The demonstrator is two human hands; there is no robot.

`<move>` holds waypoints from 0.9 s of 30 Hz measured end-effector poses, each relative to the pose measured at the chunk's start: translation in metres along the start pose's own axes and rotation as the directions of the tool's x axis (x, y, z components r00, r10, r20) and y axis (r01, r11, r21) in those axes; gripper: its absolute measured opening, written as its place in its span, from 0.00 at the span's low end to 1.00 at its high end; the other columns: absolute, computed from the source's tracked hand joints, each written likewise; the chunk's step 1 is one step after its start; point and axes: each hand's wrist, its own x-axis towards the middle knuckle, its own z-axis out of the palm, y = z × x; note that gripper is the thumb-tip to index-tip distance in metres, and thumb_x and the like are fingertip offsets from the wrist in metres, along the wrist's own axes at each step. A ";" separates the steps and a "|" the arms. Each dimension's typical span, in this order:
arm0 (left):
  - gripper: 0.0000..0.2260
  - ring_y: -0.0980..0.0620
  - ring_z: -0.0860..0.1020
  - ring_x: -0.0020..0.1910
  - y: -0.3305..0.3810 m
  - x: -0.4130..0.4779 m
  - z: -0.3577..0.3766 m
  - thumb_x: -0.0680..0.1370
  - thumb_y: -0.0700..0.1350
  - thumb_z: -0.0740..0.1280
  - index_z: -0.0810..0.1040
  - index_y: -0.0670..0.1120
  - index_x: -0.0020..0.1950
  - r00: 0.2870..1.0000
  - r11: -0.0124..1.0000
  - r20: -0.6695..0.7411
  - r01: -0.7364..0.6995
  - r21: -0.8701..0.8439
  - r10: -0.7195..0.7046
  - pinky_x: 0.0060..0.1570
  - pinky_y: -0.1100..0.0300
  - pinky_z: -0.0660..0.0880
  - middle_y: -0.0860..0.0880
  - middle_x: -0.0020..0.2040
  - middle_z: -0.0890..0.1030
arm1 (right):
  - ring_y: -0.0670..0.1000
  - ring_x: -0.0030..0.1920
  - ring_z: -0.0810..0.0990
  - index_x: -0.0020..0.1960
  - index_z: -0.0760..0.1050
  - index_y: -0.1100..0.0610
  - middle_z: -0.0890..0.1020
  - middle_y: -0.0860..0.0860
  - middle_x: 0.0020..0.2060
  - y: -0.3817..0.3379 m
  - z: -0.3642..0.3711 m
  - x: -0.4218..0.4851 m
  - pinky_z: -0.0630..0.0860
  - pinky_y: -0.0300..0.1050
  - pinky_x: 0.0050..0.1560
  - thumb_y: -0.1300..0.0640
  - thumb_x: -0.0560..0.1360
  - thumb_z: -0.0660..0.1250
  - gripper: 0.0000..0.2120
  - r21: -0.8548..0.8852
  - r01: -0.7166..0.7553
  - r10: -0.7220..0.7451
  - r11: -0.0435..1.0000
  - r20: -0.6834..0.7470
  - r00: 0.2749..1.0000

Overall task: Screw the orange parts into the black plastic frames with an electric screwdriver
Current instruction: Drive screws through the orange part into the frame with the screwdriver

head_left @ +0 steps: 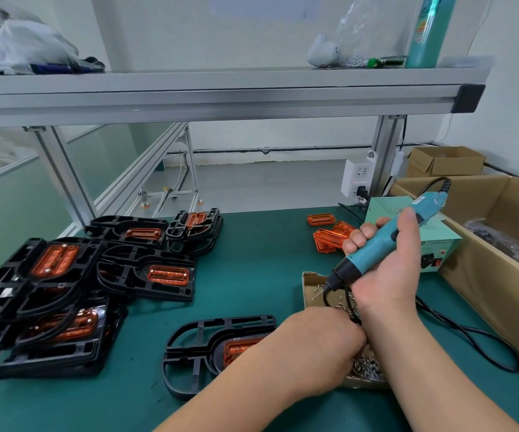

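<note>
Worktop (252, 275): matt green mat
Frames (189, 344): black plastic — faint sheen
Orange parts (329, 236): translucent, glossy
Screws (367, 366): shiny metal

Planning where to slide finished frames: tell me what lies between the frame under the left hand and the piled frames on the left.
Bare green mat separates the frame from the pile, head view.

Small factory assembly workstation. Green anti-static style mat (252, 269) over the bench, framed in aluminium extrusion (65, 173) with a shelf (220, 79) overhead. Stacked black plastic frames (40, 294) holding orange parts (167, 275), loose orange pieces (329, 236) nearby. Corded teal electric screwdriver (385, 241) wired to a power supply box (438, 244), small tray of screws (367, 366), open cardboard cartons (485, 269) at the right, wall socket strip (357, 179) on the post.
</note>
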 end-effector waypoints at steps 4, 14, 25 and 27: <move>0.07 0.36 0.79 0.49 0.002 0.000 -0.001 0.79 0.38 0.65 0.82 0.42 0.54 1.000 1.000 0.008 -0.002 0.019 0.002 0.44 0.44 0.79 0.41 0.49 0.78 | 0.50 0.34 0.72 0.47 0.71 0.54 0.72 0.50 0.35 0.003 -0.008 -0.002 0.73 0.43 0.35 0.42 0.84 0.66 0.16 -0.016 -0.009 0.009 1.000 -0.013 1.000; 0.09 0.38 0.77 0.55 -0.003 0.000 -0.004 0.81 0.40 0.68 0.84 0.44 0.59 0.997 0.999 0.082 -0.011 -0.046 0.015 0.47 0.43 0.78 0.43 0.52 0.77 | 0.49 0.33 0.71 0.47 0.71 0.54 0.72 0.50 0.36 0.005 -0.012 -0.003 0.73 0.42 0.34 0.41 0.83 0.67 0.17 0.007 -0.046 0.046 0.999 -0.023 0.999; 0.07 0.41 0.79 0.50 -0.004 0.000 -0.003 0.79 0.40 0.69 0.85 0.47 0.54 0.996 0.996 0.030 -0.078 -0.051 0.080 0.41 0.53 0.70 0.45 0.49 0.82 | 0.49 0.33 0.71 0.47 0.71 0.54 0.72 0.50 0.36 0.006 -0.014 -0.003 0.73 0.42 0.33 0.40 0.83 0.66 0.17 0.003 -0.049 0.049 0.999 -0.027 0.998; 0.07 0.41 0.79 0.50 -0.004 0.000 -0.003 0.80 0.39 0.67 0.84 0.46 0.54 0.996 0.996 0.018 -0.084 -0.036 0.084 0.40 0.52 0.69 0.44 0.48 0.82 | 0.49 0.33 0.71 0.47 0.71 0.54 0.72 0.50 0.36 0.006 -0.013 -0.003 0.73 0.42 0.33 0.40 0.83 0.66 0.17 0.005 -0.048 0.049 0.999 -0.025 0.998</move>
